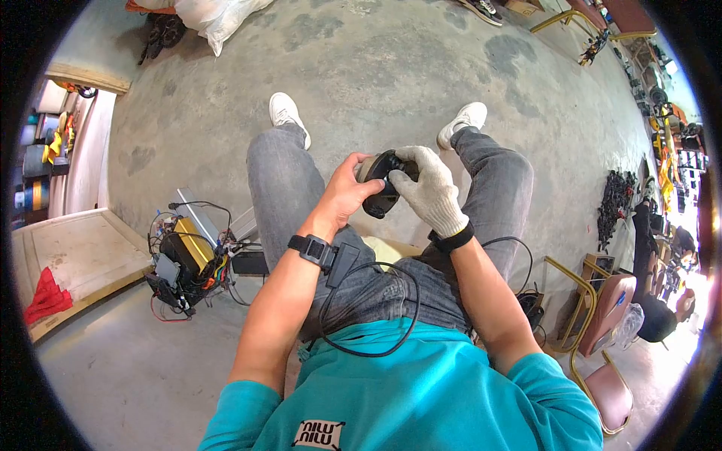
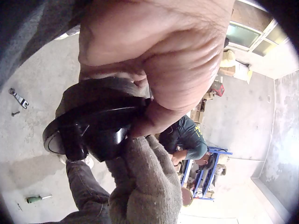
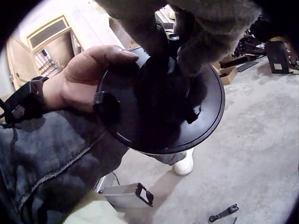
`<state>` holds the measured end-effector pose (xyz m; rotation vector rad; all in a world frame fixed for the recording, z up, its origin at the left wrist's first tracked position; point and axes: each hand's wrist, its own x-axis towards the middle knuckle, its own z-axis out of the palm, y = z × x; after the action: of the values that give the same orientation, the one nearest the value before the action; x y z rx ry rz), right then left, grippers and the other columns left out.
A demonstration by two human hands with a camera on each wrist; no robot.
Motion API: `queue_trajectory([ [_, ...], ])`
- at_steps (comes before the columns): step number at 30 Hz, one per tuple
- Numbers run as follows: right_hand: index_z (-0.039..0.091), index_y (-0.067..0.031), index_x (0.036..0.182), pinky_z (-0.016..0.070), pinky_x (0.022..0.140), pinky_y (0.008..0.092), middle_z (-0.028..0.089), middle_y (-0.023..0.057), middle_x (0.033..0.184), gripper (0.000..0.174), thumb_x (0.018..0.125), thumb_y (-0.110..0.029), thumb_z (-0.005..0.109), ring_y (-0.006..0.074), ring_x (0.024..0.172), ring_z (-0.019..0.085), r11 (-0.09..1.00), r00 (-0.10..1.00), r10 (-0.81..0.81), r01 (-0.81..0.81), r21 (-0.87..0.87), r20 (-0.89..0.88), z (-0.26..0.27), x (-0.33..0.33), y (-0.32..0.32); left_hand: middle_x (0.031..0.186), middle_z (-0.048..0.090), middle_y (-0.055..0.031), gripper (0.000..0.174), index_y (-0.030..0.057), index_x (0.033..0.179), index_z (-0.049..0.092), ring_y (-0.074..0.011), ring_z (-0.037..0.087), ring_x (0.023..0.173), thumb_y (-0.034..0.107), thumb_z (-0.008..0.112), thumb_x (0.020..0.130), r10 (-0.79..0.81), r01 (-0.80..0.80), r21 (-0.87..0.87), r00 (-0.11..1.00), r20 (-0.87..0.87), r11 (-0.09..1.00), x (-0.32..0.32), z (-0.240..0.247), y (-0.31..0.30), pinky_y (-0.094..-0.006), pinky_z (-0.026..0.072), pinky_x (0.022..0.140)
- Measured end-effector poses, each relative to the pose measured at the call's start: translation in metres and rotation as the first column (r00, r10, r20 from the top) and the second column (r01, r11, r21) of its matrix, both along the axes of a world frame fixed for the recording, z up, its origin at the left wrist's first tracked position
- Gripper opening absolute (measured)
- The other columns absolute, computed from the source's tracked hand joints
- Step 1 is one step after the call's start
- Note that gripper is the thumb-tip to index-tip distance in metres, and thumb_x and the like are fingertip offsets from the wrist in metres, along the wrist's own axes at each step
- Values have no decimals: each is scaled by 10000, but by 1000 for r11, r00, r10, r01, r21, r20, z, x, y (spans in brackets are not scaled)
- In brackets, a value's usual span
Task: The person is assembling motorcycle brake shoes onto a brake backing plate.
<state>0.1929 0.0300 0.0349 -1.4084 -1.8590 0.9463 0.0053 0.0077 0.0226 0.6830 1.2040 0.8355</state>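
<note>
A round black plastic part [image 1: 382, 188] with a raised hub is held between both hands above the person's knees. My bare left hand [image 1: 347, 192] grips its left rim, thumb over the edge [image 3: 100, 56]. My right hand [image 1: 430, 192], in a knit work glove, curls its fingers round the hub from the right. The right wrist view shows the black disc [image 3: 159, 107] face-on, with the gloved fingers [image 3: 205, 42] on its centre. From the left wrist view, the disc [image 2: 88, 126] sits under my bare palm with the glove [image 2: 149, 186] below.
The person sits over a concrete floor [image 1: 391, 68]. An opened electronic unit with coloured wires [image 1: 184, 263] lies to the left, next to a wooden pallet [image 1: 75, 255]. Chairs [image 1: 609, 316] stand to the right. A wrench [image 2: 17, 98] and a screwdriver [image 2: 37, 199] lie on the floor. Another person [image 2: 187, 140] crouches in the distance.
</note>
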Motion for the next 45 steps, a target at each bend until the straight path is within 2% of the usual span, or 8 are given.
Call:
queue_trajectory([
  [11,642,-24,1113,549,843,406,662,164,1036,325,809,-80,743,337,963,680,1000,999,11,-10,28,-35,-4,0,0,1092,696,-104,503,1,1321,533,-178,673,978,-17,722,855,-4,4,13,1000,-6,1000,0,-1,-1,-308,539,873],
  [21,648,-26,1102,545,838,404,664,166,1027,304,824,-101,743,331,951,679,998,997,-54,56,23,-56,-6,-2,0,1118,693,-99,514,-5,1335,528,-174,662,1014,8,728,862,19,-19,-1,994,106,1000,-2,-9,0,-308,509,922],
  [29,651,-26,1120,544,837,397,665,169,1028,311,834,-113,738,333,956,679,999,998,-13,16,48,-62,-2,-1,0,1129,683,-98,522,-10,1340,524,-175,654,1018,24,729,861,22,-21,-9,991,130,1000,-4,-10,0,-309,504,926],
  [31,649,-26,1136,544,836,393,665,168,1034,323,837,-116,735,330,958,679,999,999,-10,12,52,-48,-1,-3,-1,1056,695,-119,508,-14,1306,532,-171,683,934,7,739,843,55,-57,9,988,147,998,-4,-12,1,-293,543,842],
  [38,640,-33,1196,548,830,381,661,168,1078,358,855,-116,715,320,965,680,997,992,-69,71,17,-109,1,-4,0,1056,697,-123,507,-13,1307,535,-172,688,926,6,737,842,68,-69,-3,984,164,998,-5,-14,1,-291,547,828],
  [40,644,-36,1194,549,829,382,660,167,1084,351,859,-116,710,318,967,680,996,986,-80,83,14,-149,0,-2,1,1141,683,-95,509,3,1333,527,-181,652,1032,27,723,863,32,-28,-26,986,166,999,-6,-14,1,-310,502,938],
  [45,654,-48,1212,553,838,391,648,174,1111,357,860,-101,695,325,976,679,999,999,28,-29,-21,-38,14,-3,-1,1130,683,-94,512,4,1334,526,-179,656,1022,44,730,866,28,-26,-11,987,161,1000,-7,-14,1,-316,506,930],
])
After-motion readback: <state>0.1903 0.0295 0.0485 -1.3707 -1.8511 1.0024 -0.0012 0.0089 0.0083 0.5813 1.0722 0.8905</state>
